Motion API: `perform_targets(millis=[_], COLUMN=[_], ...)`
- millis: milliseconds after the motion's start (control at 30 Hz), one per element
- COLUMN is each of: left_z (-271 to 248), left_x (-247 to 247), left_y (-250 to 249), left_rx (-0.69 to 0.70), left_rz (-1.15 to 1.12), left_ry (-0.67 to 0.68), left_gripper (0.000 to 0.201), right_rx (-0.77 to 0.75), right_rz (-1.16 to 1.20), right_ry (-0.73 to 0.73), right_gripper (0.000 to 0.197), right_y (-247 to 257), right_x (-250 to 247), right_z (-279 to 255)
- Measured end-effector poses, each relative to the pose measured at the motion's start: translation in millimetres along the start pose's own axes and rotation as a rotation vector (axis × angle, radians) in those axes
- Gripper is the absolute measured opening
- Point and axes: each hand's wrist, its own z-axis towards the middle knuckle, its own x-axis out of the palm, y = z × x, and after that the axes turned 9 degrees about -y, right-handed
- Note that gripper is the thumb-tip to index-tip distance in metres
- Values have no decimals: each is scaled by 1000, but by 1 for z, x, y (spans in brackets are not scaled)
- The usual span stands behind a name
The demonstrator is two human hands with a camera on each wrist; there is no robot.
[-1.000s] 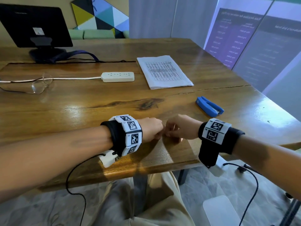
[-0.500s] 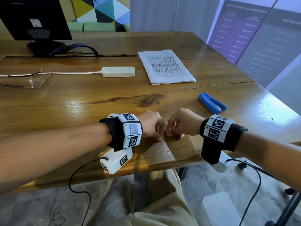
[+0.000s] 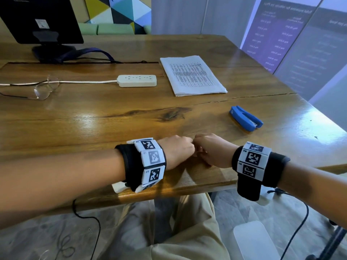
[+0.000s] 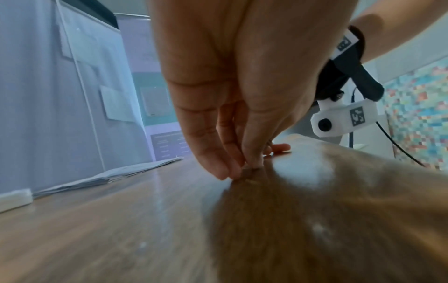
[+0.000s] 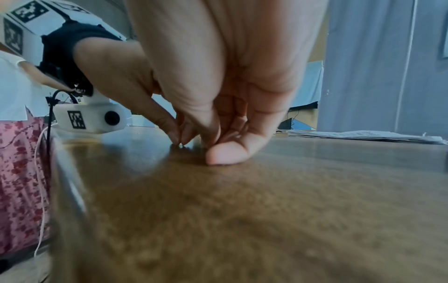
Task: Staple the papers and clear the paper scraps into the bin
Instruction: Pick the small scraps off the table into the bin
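At the near edge of the table [image 3: 93,128] our left hand [image 3: 176,150] and right hand [image 3: 212,151] met, fingertips [image 4: 218,170] bunched and pressed to the wood; whether they pinched a scrap we could not tell. Farther back lay the papers [image 3: 193,76], with the blue stapler [image 3: 245,118] between them and our right hand.

The brown wooden surface [image 3: 93,124] is smooth, varnished and glossy, with pale glare at centre. The blue plastic stapler [image 3: 245,118] at centre right looks smooth, its metal tip bright. The white printed paper stack [image 3: 193,76] is matt; the cream plastic power strip [image 3: 137,80] dull.
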Motion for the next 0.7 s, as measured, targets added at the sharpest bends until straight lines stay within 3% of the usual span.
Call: perform_targets(millis=[167,433,600,700], left_z=[3,6,1,1], left_x=[4,5,9,7], left_y=[2,2,3,4], left_rx=[-122,-171,-190,-162], left_rz=[-105,-90,-165,-139], left_ry=[58,162,24,60], left_gripper=[37,37,39,37], right_rx=[26,147,164,163], right_rz=[12,225,243,238], right_ry=[50,81,108,108], right_gripper=[23,10,17,16], right_y=[0,-13,-12,-11], right_x=[-5,-21,-22,-20], right_z=[2,8,9,10])
